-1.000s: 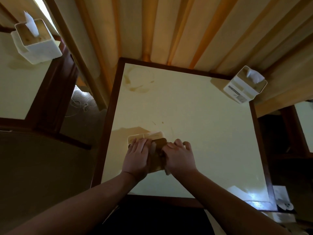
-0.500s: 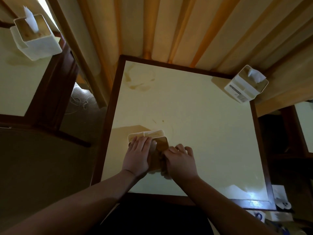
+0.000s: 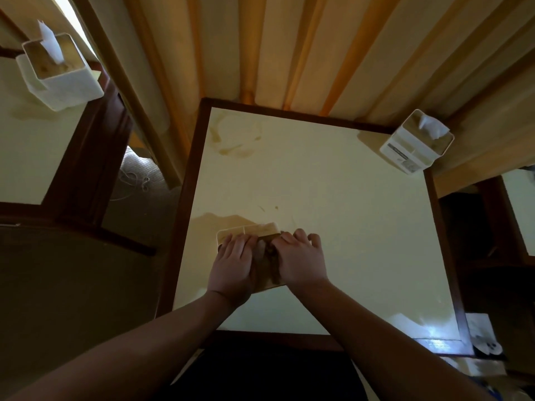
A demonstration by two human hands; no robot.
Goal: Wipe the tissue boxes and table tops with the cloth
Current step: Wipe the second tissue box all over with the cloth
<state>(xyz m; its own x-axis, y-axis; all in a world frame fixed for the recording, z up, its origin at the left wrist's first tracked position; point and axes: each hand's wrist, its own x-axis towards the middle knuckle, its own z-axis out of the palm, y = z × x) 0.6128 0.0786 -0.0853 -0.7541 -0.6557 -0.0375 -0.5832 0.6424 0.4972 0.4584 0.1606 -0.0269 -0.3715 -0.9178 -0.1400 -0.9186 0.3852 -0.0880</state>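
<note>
There is one view only, from a camera worn on the person's head, looking steeply down and forward over a square cream table (image 3: pixel 333 204) with a dark wood rim. It sits close above the near edge, so both forearms enter from the bottom of the frame and the left hand (image 3: pixel 233 266) and right hand (image 3: pixel 301 260) lie near the centre. The wide lens bends straight lines: the slatted wooden wall (image 3: pixel 289 47) at the far side fans outward. At the far left a neighbouring table (image 3: pixel 26 157) shows in part, and another table's corner (image 3: pixel 521 209) shows at the right edge.
</note>
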